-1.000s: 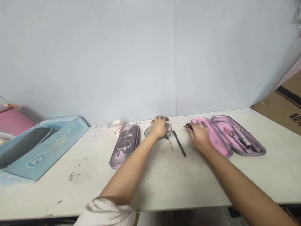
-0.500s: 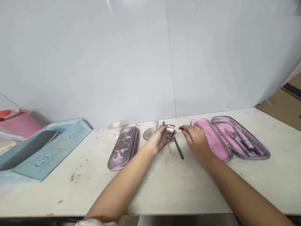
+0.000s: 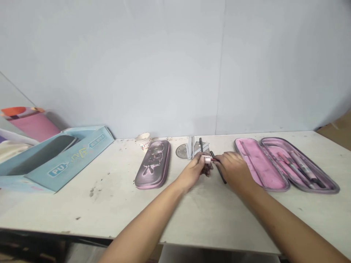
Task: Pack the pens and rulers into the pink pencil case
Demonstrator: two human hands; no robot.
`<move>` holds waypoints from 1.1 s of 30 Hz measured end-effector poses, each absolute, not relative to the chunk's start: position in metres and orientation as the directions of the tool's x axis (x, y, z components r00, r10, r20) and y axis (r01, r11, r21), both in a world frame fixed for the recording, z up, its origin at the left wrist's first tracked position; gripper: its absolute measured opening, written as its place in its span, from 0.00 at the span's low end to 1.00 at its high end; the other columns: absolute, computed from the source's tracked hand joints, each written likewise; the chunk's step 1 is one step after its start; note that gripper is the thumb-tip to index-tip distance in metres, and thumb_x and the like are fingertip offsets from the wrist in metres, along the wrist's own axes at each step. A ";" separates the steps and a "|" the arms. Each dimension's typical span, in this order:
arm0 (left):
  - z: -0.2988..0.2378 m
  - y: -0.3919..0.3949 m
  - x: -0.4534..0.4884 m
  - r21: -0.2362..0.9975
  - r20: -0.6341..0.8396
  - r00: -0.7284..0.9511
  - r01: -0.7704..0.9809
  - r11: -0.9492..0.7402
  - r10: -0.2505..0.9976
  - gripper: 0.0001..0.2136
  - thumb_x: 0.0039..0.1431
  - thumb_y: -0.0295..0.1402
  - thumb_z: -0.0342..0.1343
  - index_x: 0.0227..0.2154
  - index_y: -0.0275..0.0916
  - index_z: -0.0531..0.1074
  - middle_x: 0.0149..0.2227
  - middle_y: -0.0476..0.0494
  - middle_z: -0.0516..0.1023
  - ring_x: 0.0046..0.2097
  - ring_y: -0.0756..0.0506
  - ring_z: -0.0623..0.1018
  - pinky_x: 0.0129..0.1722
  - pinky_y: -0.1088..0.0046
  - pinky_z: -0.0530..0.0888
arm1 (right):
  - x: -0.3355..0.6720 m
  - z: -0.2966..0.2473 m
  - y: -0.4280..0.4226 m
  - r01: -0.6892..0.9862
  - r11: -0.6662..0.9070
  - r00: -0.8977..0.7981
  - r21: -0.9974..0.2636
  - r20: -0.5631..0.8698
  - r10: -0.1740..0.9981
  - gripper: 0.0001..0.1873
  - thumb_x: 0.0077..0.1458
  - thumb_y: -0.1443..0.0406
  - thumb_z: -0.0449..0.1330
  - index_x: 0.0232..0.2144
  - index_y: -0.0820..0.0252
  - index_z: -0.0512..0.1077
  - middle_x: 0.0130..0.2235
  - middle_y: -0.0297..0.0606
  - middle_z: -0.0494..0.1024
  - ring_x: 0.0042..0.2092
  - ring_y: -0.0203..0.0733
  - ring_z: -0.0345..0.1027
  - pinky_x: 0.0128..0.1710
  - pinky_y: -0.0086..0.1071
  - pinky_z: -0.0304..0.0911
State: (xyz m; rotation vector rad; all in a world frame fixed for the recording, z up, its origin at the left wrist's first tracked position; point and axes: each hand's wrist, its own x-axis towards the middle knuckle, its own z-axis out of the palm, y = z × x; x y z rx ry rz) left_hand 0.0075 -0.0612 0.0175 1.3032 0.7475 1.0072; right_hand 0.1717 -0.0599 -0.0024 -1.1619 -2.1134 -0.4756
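Note:
My left hand (image 3: 195, 170) is closed around a small pink-and-white block, like an eraser or sharpener (image 3: 207, 159), held just above the white table (image 3: 192, 215). My right hand (image 3: 233, 168) is closed beside it, its fingertips pinching a short red-tipped pencil (image 3: 213, 159) that meets the block. A black pen (image 3: 219, 172) lies on the table under the two hands. An open pink pencil case (image 3: 260, 164) with several pens inside lies right of my right hand.
A closed purple pencil case (image 3: 153, 164) lies left of my hands. A protractor (image 3: 181, 151), a ruler (image 3: 191, 147) and a set square lie behind them near the wall. A paper cup (image 3: 144, 140) and a light blue box (image 3: 55, 160) are at the left.
My left hand lifted the pink block off the table and brought it toward my right hand, which now holds the red-tipped pencil against it. The view shifted left.

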 end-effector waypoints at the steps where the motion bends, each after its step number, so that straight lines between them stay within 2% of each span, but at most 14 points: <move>1: 0.017 -0.062 0.006 0.990 0.111 0.401 -0.129 -0.064 0.909 0.15 0.56 0.44 0.49 0.37 0.37 0.62 0.27 0.49 0.67 0.27 0.52 0.67 0.31 0.73 0.65 | 0.170 -0.003 -0.061 0.849 0.527 -0.405 0.048 0.699 0.589 0.12 0.59 0.65 0.47 0.33 0.61 0.70 0.29 0.39 0.72 0.33 0.41 0.61 0.36 0.34 0.52; 3: 0.017 -0.063 0.004 0.988 0.150 0.383 -0.033 -0.149 0.912 0.11 0.57 0.41 0.48 0.35 0.37 0.62 0.26 0.50 0.65 0.27 0.53 0.65 0.30 0.75 0.63 | 0.167 -0.003 -0.065 0.849 0.512 -0.453 0.135 0.684 0.571 0.10 0.57 0.68 0.48 0.34 0.61 0.69 0.27 0.38 0.70 0.32 0.41 0.59 0.30 0.34 0.49; 5: 0.017 -0.065 0.003 0.976 0.189 0.383 0.029 -0.217 0.904 0.09 0.58 0.38 0.46 0.35 0.38 0.61 0.26 0.51 0.64 0.27 0.53 0.63 0.30 0.75 0.62 | 0.164 -0.003 -0.069 0.849 0.503 -0.467 0.165 0.680 0.565 0.09 0.56 0.70 0.48 0.33 0.61 0.68 0.26 0.37 0.69 0.31 0.40 0.58 0.27 0.34 0.45; 9: 0.018 -0.071 0.000 0.958 0.241 0.403 0.047 -0.283 0.883 0.08 0.59 0.38 0.45 0.36 0.39 0.61 0.29 0.49 0.63 0.30 0.51 0.63 0.32 0.75 0.62 | 0.157 -0.003 -0.075 0.865 0.497 -0.408 0.073 0.681 0.609 0.10 0.56 0.70 0.46 0.28 0.60 0.66 0.26 0.38 0.69 0.30 0.39 0.57 0.25 0.33 0.44; 12: 0.020 -0.073 0.000 0.950 0.260 0.411 0.053 -0.308 0.874 0.09 0.59 0.39 0.45 0.36 0.39 0.61 0.29 0.49 0.63 0.31 0.51 0.63 0.33 0.75 0.62 | 0.155 -0.001 -0.077 0.864 0.502 -0.386 0.026 0.675 0.629 0.10 0.57 0.69 0.46 0.29 0.60 0.66 0.27 0.38 0.69 0.31 0.39 0.58 0.25 0.33 0.44; 17: 0.020 -0.071 0.005 0.968 0.252 0.406 -0.089 -0.236 0.879 0.12 0.59 0.41 0.46 0.40 0.40 0.60 0.28 0.49 0.64 0.29 0.52 0.64 0.32 0.75 0.63 | 0.159 0.005 -0.073 0.885 0.461 -0.386 0.070 0.663 0.641 0.09 0.56 0.69 0.47 0.28 0.59 0.66 0.27 0.38 0.69 0.31 0.39 0.58 0.26 0.33 0.44; 20: 0.017 -0.064 0.005 0.963 0.233 0.241 -0.191 -0.190 0.942 0.11 0.58 0.41 0.47 0.39 0.40 0.60 0.27 0.51 0.63 0.27 0.53 0.64 0.29 0.76 0.63 | 0.165 0.006 -0.070 0.906 0.416 -0.363 0.081 0.657 0.661 0.11 0.57 0.68 0.46 0.28 0.59 0.67 0.27 0.39 0.70 0.32 0.40 0.59 0.27 0.33 0.44; 23: 0.016 -0.061 0.003 0.960 0.181 0.129 -0.241 -0.146 0.975 0.10 0.56 0.39 0.49 0.37 0.40 0.61 0.26 0.52 0.63 0.25 0.54 0.63 0.28 0.77 0.63 | 0.170 0.004 -0.067 0.916 0.393 -0.246 -0.081 0.662 0.708 0.14 0.60 0.64 0.43 0.31 0.60 0.67 0.29 0.40 0.72 0.33 0.41 0.62 0.28 0.32 0.48; 26: 0.016 -0.065 0.006 0.975 0.065 0.296 -0.221 0.002 0.953 0.13 0.55 0.38 0.51 0.42 0.40 0.64 0.25 0.51 0.65 0.25 0.53 0.65 0.28 0.76 0.64 | 0.170 0.002 -0.066 0.864 0.430 -0.185 -0.261 0.630 0.754 0.16 0.61 0.61 0.41 0.33 0.60 0.66 0.30 0.39 0.73 0.33 0.40 0.64 0.30 0.31 0.52; 29: 0.019 -0.071 0.010 0.970 0.022 0.433 -0.228 0.086 0.901 0.19 0.55 0.36 0.51 0.50 0.41 0.63 0.26 0.50 0.65 0.26 0.53 0.66 0.28 0.75 0.64 | 0.168 0.003 -0.066 0.836 0.437 -0.169 -0.331 0.602 0.780 0.17 0.61 0.60 0.40 0.33 0.59 0.66 0.30 0.39 0.73 0.33 0.41 0.65 0.30 0.31 0.53; 33: 0.020 -0.073 0.010 0.946 0.063 0.428 -0.314 0.083 0.902 0.19 0.56 0.34 0.50 0.52 0.43 0.63 0.27 0.50 0.65 0.26 0.54 0.65 0.28 0.76 0.64 | 0.168 0.006 -0.067 0.828 0.415 -0.113 -0.377 0.612 0.782 0.17 0.60 0.58 0.42 0.34 0.59 0.66 0.32 0.40 0.74 0.34 0.42 0.65 0.32 0.32 0.54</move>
